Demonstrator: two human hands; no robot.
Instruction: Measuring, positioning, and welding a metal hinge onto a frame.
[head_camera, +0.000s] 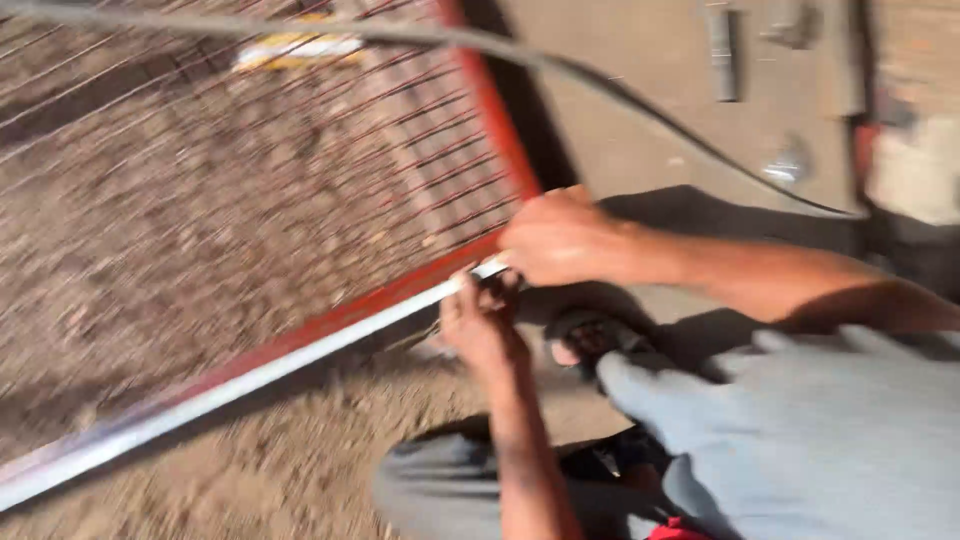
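A red metal frame (400, 290) with a wire mesh (250, 180) lies tilted over gravelly ground. A shiny silver strip (250, 375) runs along its lower bar. My right hand (560, 238) grips the frame's lower right corner from above. My left hand (480, 325) pinches the end of the silver strip just below that corner. The picture is blurred by motion.
A dark cable (620, 95) arcs across the top over a concrete floor (640, 60). Small metal parts (722, 55) lie at the upper right. My grey-trousered knees (800, 420) and a sandalled foot (590, 335) are at the lower right.
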